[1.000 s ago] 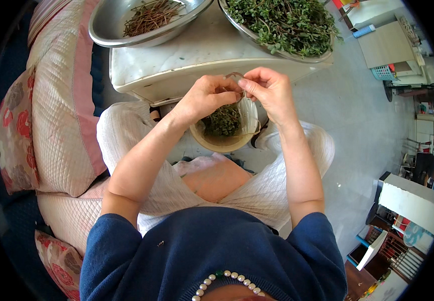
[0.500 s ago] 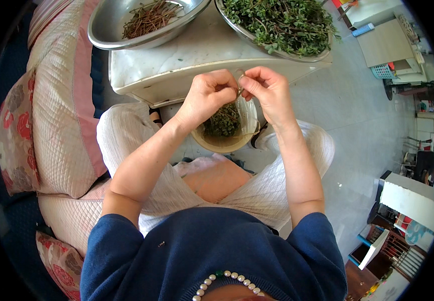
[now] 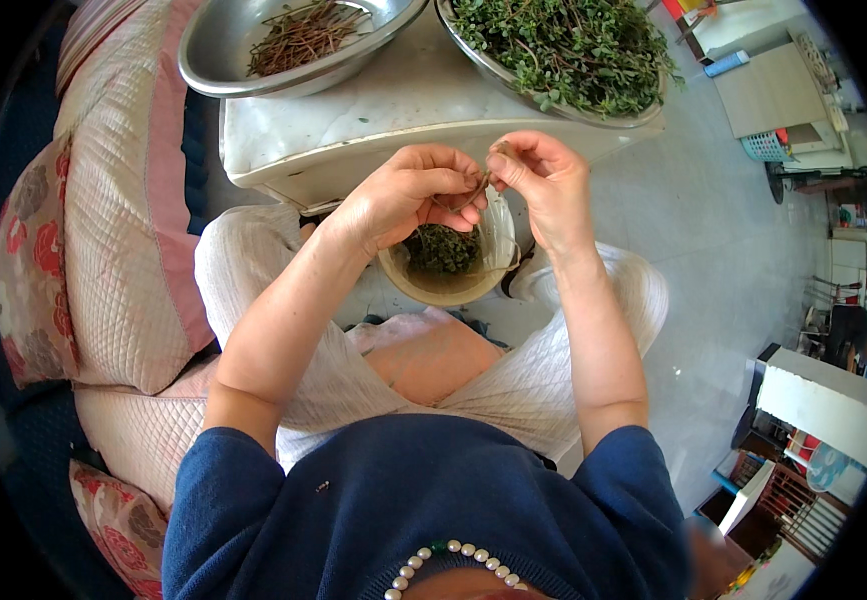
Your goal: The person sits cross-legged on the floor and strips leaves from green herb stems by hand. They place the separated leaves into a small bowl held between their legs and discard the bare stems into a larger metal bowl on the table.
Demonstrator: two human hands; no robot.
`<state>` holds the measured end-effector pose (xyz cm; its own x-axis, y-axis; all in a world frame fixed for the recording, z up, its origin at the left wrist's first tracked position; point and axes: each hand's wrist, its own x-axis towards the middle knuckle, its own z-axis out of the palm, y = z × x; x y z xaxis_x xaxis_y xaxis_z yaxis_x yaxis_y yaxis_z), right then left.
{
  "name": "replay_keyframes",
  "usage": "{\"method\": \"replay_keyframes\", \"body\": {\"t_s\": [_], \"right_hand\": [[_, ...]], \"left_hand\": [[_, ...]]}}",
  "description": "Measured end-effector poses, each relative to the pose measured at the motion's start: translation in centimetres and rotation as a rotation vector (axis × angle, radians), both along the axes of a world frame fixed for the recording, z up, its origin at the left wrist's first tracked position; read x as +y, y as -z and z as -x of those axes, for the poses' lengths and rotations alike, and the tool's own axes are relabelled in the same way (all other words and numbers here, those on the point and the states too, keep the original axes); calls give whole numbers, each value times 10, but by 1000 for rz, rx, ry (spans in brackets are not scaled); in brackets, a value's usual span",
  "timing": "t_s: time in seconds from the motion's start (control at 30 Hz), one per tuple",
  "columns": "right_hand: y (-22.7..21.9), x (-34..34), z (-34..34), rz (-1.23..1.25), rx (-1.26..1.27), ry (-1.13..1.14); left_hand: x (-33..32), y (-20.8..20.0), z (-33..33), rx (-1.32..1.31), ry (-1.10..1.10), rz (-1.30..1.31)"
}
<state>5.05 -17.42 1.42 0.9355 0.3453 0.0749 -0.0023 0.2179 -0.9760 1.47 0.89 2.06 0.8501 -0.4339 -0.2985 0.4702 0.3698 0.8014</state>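
Above a bucket [image 3: 440, 290], my left hand [image 3: 415, 195] and my right hand [image 3: 549, 187] pinch one thin brownish plant stem [image 3: 476, 195] between them. The stem curves under the left fingers and reaches up to the right thumb and forefinger. Dark green leafy sprigs [image 3: 443, 248] lie inside the bucket, partly hidden by my left hand. On the low table beyond, a metal basin [image 3: 215, 75] at the left holds reddish-brown bare stems [image 3: 303, 42]. The other basin [image 3: 625, 120], at the right, is heaped with green leafy plants [image 3: 563, 50].
The white marble-topped table [image 3: 283, 130] stands just past the bucket, its front edge near my hands. A quilted pink bed or sofa [image 3: 123, 200] runs along the left. Grey tiled floor [image 3: 703, 260] stretches right, toward shelves and a white cabinet [image 3: 823, 400].
My left hand has turned and its fingers have loosened, showing more of the stem. My right hand has shifted slightly right, opening a small gap between the hands.
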Motion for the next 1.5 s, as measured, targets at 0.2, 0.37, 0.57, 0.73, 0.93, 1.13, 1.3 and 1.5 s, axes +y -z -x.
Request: {"method": "replay_keyframes", "body": {"t_s": [0.2,0.37,0.57,0.73,0.93,1.13,1.3,1.5], "right_hand": [[-5,-7,-6,-1,-67,108],[0,-7,-7,-48,-10,42],[8,10,3,-114,74,-13],[4,1,-3,-102,53,54],[4,-1,-4,-55,-68,63],[4,-2,-3,0,-140,109],[3,-3,-4,5,-156,145],[3,-2,-3,-99,-90,185]], "left_hand": [[7,6,1,-20,-7,-98],[12,10,-6,4,-67,-38],[-9,11,-2,-6,-70,216],[-6,18,-2,-32,-69,118],[-6,14,-2,-111,-67,-69],[-8,9,0,-203,-65,-224],[-10,11,2,-213,-103,-256],[-13,11,2,-211,-182,-156]]}}
